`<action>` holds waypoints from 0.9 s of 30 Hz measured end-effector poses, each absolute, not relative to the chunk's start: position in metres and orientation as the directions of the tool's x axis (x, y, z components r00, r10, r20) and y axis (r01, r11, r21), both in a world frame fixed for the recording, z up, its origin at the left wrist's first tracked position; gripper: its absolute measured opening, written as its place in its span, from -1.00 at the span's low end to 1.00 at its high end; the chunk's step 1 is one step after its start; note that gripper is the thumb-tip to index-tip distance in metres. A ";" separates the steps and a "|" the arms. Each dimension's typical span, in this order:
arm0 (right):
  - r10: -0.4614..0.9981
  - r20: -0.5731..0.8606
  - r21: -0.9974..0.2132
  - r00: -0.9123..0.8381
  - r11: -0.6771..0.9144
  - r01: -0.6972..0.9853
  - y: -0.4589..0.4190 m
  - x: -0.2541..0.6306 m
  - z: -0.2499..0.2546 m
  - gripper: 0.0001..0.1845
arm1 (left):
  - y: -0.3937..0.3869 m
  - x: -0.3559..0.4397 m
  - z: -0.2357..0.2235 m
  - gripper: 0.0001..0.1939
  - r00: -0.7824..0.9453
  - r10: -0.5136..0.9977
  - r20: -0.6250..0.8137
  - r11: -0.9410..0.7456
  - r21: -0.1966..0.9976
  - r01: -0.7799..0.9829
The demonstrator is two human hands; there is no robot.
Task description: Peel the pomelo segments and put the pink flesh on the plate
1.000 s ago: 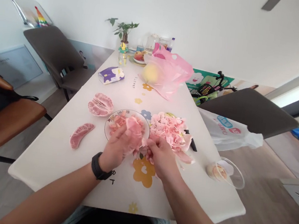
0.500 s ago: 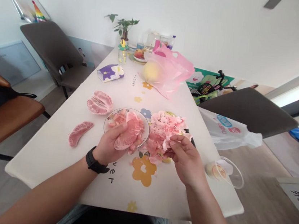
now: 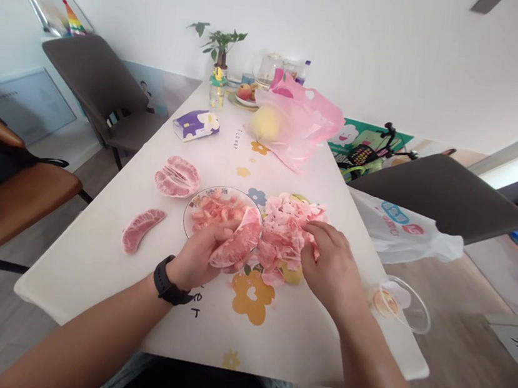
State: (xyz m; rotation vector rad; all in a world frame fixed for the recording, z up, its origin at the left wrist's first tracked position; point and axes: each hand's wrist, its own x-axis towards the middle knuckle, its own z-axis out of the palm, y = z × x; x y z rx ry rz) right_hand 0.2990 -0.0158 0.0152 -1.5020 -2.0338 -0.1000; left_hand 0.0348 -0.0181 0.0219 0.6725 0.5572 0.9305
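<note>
While the left hand (image 3: 197,256) grips a segment (image 3: 238,245) over the right edge of the plate (image 3: 190,207), the right hand (image 3: 310,241), loosely curled, seemingly empty by the skins (image 3: 286,219), should peel gently

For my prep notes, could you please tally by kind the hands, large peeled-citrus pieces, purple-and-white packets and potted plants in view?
Hands: 2 (left hand, right hand)
Large citrus pieces: 3 (held segment, loose segment, bigger chunk)
Purple-and-white packet: 1
Potted plant: 1
Total: 7
</note>
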 end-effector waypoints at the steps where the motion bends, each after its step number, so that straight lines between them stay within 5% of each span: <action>1: 0.833 0.520 -0.259 -0.189 0.365 0.894 -0.014 0.299 0.015 -0.72 | -0.018 0.035 0.021 -0.64 0.502 0.852 -0.147 0.436 0.729 -0.528; 6: 0.776 0.568 -0.189 -0.276 0.449 0.873 -0.014 0.288 0.030 -0.77 | -0.020 0.035 0.020 -0.73 0.546 0.825 -0.145 0.463 0.727 -0.507; 12: 0.590 0.617 -0.080 -0.522 0.706 0.703 -0.029 0.255 0.071 -0.80 | -0.023 0.036 0.020 -0.51 0.556 0.796 -0.239 0.521 0.739 -0.427; 18: 0.503 0.411 0.069 -0.760 0.814 0.576 -0.024 0.243 0.085 -0.80 | -0.024 0.036 0.018 -0.52 0.573 0.781 -0.248 0.486 0.818 -0.307; 27: 0.474 0.115 0.245 -0.873 0.839 0.487 -0.021 0.238 0.093 -0.80 | -0.023 0.036 0.012 -0.66 0.591 0.748 -0.303 0.471 0.870 -0.150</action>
